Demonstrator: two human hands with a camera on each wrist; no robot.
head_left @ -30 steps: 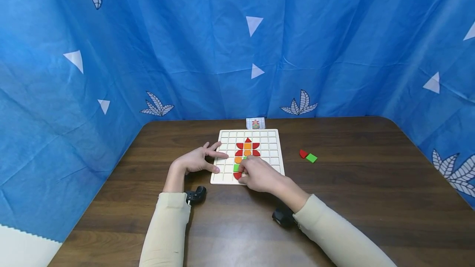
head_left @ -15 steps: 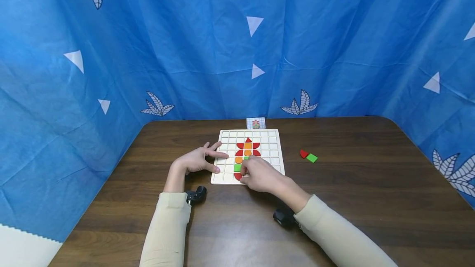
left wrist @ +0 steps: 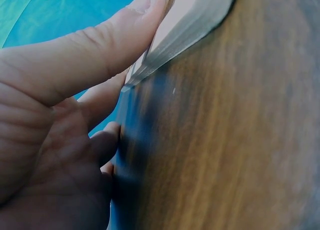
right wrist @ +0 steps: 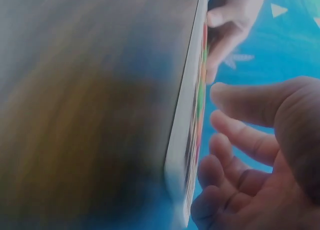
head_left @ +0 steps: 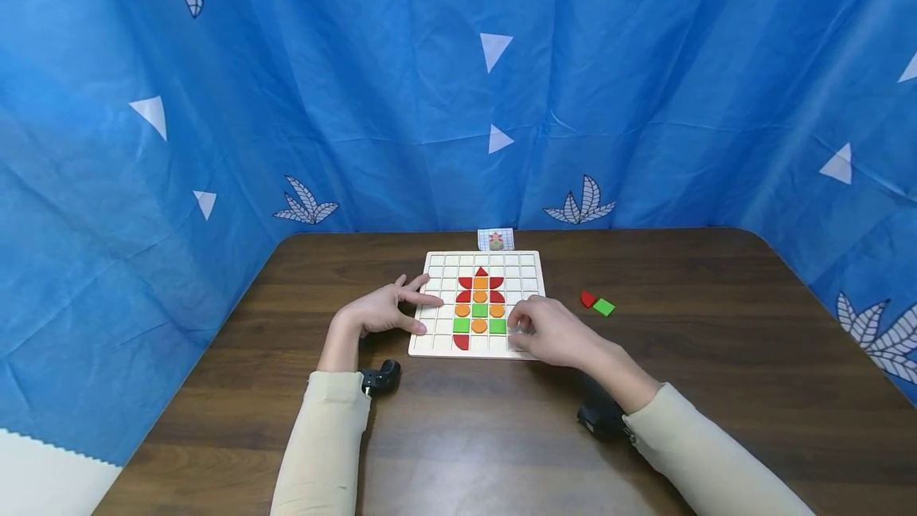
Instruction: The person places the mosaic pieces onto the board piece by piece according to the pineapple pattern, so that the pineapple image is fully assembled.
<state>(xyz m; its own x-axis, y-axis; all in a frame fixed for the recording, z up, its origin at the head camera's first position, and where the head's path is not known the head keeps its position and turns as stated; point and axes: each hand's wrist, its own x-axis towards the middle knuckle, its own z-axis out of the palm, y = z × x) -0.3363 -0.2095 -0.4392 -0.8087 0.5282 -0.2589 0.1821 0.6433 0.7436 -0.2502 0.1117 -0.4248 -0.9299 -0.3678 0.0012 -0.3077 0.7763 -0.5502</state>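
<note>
A white gridded board (head_left: pixel 524 272) lies on the table, bearing a pattern of red, orange and green flat pieces. Its lowest piece is a red quarter-round piece (head_left: pixel 462 342), below a green square (head_left: pixel 462 326). My left hand (head_left: pixel 380 310) rests at the board's left side, fingers spread and touching its surface; in the left wrist view the thumb (left wrist: pixel 135 27) lies on the board's edge. Over the board's lower right part hovers my right hand (head_left: pixel 559 333). Its fingers are loosely bent, with a gap to the thumb (right wrist: pixel 245 102) and nothing held.
Right of the board, a red piece (head_left: pixel 588 299) and a green square (head_left: pixel 604 306) lie on the brown table (head_left: pixel 458 436). Behind the board is a small pattern card (head_left: pixel 496 239). A blue curtain (head_left: pixel 401 102) hangs behind the table.
My right hand has let go of the red quarter-round piece and moved right, uncovering the lower part of the pattern. My left hand has stayed in place.
</note>
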